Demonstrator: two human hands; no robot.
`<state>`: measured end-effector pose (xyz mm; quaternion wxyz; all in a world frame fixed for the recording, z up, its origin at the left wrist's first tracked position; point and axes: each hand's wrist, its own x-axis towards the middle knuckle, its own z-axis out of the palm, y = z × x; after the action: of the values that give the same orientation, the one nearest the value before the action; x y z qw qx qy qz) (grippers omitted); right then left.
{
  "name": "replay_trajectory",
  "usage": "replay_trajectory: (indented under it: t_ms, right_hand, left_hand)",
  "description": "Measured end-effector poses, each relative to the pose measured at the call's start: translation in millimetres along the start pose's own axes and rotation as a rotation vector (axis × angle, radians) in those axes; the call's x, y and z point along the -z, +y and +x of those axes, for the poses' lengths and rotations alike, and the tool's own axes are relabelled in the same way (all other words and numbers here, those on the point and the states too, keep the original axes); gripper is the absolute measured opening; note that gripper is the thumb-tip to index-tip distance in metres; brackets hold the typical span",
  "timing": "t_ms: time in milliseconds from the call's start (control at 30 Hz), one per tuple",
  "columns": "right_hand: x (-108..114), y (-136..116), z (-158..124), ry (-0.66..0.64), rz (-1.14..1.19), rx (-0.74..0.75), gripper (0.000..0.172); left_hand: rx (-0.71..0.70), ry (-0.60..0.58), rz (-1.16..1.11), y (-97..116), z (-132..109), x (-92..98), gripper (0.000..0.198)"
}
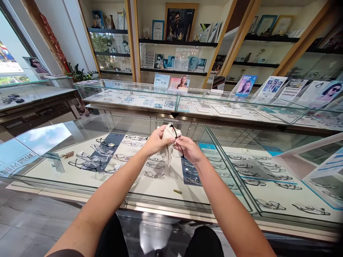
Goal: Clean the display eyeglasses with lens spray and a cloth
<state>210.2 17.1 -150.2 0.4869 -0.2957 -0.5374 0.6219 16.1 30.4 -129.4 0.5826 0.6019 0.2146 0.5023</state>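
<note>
Left sleeve: a dark hem (65,253) is curving round the upper limb, only a narrow band showing low in the view.
Left arm (115,187): it is running bare from hem to wrist, tapering smoothly.
Right arm (222,189): it is running bare too, widening toward the bottom edge.
Hands: 2 are showing, the left hand (157,141) and the right hand (189,148), ungloved, with slim fingers (184,140).
Trousers: plain black cloth (205,242) is covering 2 rounded knees, its weave too dark to read.
</note>
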Motion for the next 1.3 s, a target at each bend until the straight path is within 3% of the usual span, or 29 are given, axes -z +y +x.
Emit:
replay_trajectory:
  t_ms: [333, 533, 633, 767, 867, 933, 1033, 1100, 1200, 1300]
  right_hand:
    - [-17, -1, -7, -0.054, 0.015, -0.010, 0.036]
    - [-11, -5, -7, -0.010, 0.007, 0.054, 0.037]
    - [2, -12, -4, 0.085, 0.065, 0.160, 0.037]
    - [24, -21, 0, 0.247, 0.158, 0.306, 0.034]
    - [33, -23, 1, 0.239, 0.201, 0.319, 0.033]
    - [34, -22, 1, 0.212, 0.203, 0.322, 0.032]
    - [31, -21, 2, 0.198, 0.170, 0.321, 0.032]
    - [29, -21, 3, 0.195, 0.144, 0.315, 0.033]
    - [26, -24, 1, 0.192, 0.109, 0.313, 0.034]
    - [22, -26, -1, 0.188, 0.070, 0.304, 0.034]
  left_hand:
    - [-0.116, 0.259, 0.069, -11, -5, -17.5, 0.060]
    - [-0.020, 0.313, -0.232, -15, 3, -19.3, 0.059]
    - [-0.009, 0.362, -0.366, -17, 7, -17.5, 0.062]
    - [0.159, 0.242, -0.332, -25, 2, -19.6, 0.057]
    - [0.295, 0.056, -0.226, -30, -6, -25.2, 0.059]
    - [0.315, -0.082, -0.096, -29, -11, -28.3, 0.059]
    - [0.187, -0.221, 0.214, -24, -14, -28.6, 0.043]
    - [0.036, -0.201, 0.436, -20, -13, -25.9, 0.028]
    - [-0.166, 0.000, 0.678, -16, -11, -19.7, 0.010]
    - [-0.302, 0.186, 0.724, -12, -9, -15.0, 0.006]
